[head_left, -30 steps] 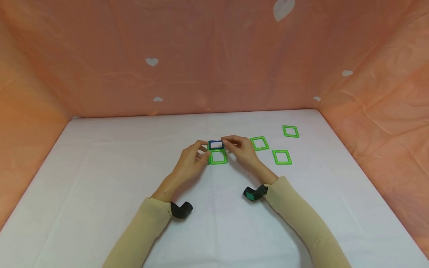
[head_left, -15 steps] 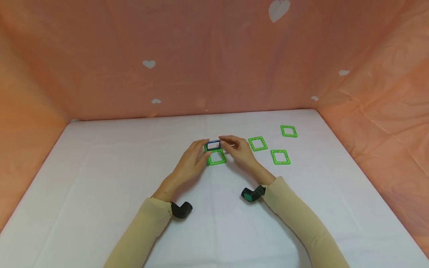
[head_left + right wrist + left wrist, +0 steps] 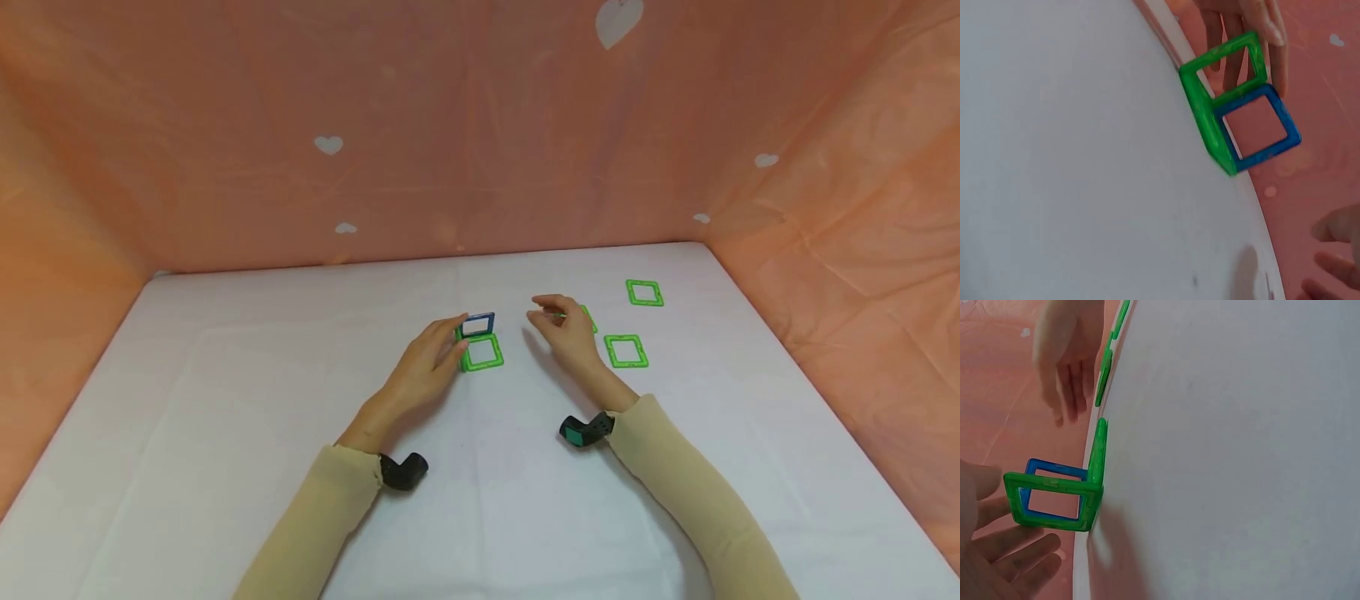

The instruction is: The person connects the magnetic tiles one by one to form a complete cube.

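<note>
A flat green square magnetic tile (image 3: 498,350) lies on the white table. An upright green magnetic tile (image 3: 1054,483) stands along its left edge, and an upright blue magnetic tile (image 3: 1266,154) stands along its back edge, meeting the green one at the corner. My left hand (image 3: 423,362) is at the upright green tile from the left, its fingers extended and relaxed at the tile's edges. To the right, my right hand (image 3: 570,337) hovers with loosely bent fingers and nothing between them. It partly hides a loose green tile (image 3: 590,319) beneath it.
Two more loose green tiles lie to the right, one nearer (image 3: 627,364) and one farther back (image 3: 646,303). An orange curtain (image 3: 420,125) with white hearts borders the table's back and sides. Both wrists carry black cameras.
My right hand has let go of the blue tile and moved right, over the nearest loose green tile. The blue tile stays upright. My left hand remains at the upright green tile.
</note>
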A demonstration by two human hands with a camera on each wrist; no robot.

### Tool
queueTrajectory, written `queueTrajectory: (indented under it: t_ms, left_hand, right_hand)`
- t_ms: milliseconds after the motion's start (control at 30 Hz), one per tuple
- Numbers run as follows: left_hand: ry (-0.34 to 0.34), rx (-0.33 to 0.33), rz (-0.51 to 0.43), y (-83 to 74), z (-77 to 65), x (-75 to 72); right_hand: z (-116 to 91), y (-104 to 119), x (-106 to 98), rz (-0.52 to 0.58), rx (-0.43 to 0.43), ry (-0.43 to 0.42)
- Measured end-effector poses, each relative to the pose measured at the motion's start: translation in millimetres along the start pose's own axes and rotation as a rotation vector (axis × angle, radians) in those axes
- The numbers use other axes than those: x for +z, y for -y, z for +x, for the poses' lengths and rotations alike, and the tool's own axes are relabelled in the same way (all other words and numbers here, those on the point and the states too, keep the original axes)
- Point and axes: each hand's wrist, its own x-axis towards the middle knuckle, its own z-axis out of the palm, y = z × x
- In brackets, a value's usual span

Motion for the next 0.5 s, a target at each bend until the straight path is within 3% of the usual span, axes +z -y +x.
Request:
queueTrajectory:
  t_ms: [200, 500]
  left_hand:
    - [0.007, -0.006, -0.002, 2.3, 0.3, -0.3]
    - [0.002, 0.003, -0.001, 3.0, 0.5, 0.1]
  right_hand:
    - [2, -6, -13, -0.211, 0.071, -0.054]
    - [4, -10, -27, -0.394, 0.211, 0.000]
